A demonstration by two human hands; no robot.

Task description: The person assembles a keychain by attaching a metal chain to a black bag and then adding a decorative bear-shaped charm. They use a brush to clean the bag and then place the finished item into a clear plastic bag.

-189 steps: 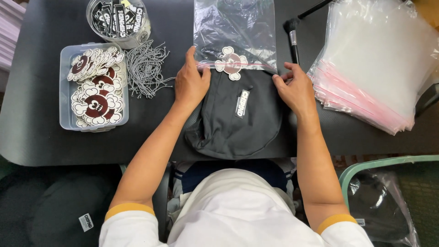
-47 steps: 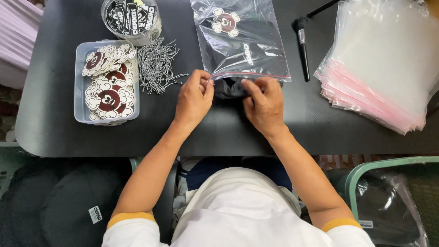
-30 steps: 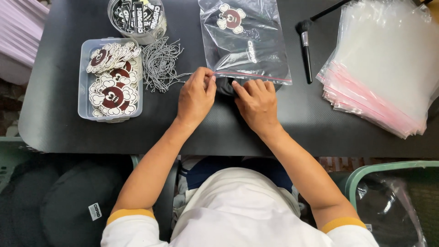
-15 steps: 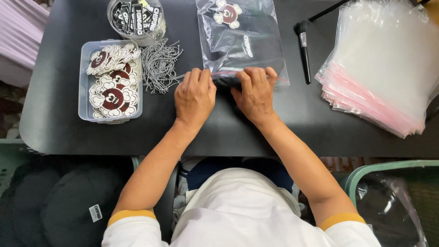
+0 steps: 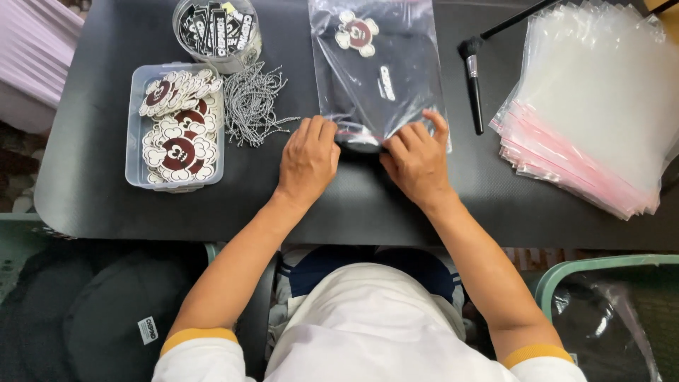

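Left hand point(image 5: 308, 157) and right hand point(image 5: 417, 161) are pressing down, fingers flat and together, on the near, open edge of the clear bag point(image 5: 378, 71) lying mid-table. Inside it is sitting a dark cap point(image 5: 396, 78), soft and light. The film looks slick and floppy, so pinching along that sealing strip seems wisest; whether it's closed yet, I can't tell.

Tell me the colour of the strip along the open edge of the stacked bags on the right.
Pink, seen in the head view along the stacked bags.
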